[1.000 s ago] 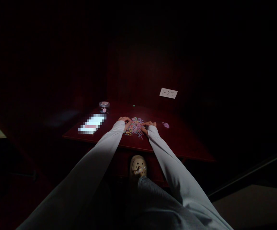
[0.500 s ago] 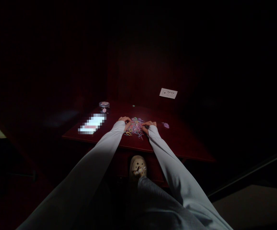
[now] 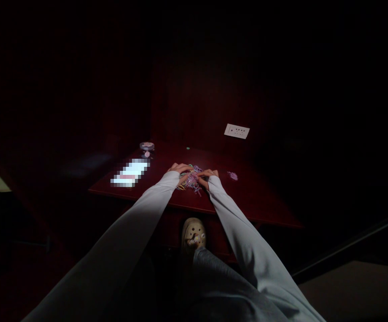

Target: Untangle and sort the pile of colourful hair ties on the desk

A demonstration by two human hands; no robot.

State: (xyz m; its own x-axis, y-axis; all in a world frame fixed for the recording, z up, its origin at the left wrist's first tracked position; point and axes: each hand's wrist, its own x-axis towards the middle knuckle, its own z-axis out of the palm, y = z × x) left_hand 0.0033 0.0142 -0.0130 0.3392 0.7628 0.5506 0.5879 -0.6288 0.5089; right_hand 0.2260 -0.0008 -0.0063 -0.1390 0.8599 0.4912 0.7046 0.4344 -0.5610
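Observation:
A pile of small coloured rings, pink, lilac and yellow [image 3: 192, 180], lies on a dark red table [image 3: 247, 201]. My left hand [image 3: 179, 169] rests on the pile's left side with its fingers curled over the rings. My right hand [image 3: 207, 175] is on the pile's right side, fingers bent into the rings. Both arms wear pale long sleeves. The scene is very dark and the hands are small, so what the fingers pinch is not clear.
A small separate clump of lilac rings [image 3: 232, 175] lies to the right of the pile. A small round jar [image 3: 146, 148] stands at the back left, beside a blurred white rectangle [image 3: 129, 173]. A white socket plate [image 3: 236, 131] sits behind. My shoe [image 3: 193, 233] shows under the table edge.
My left hand has slid a little to the right over the pile, and the two hands are closer together, covering more of the rings.

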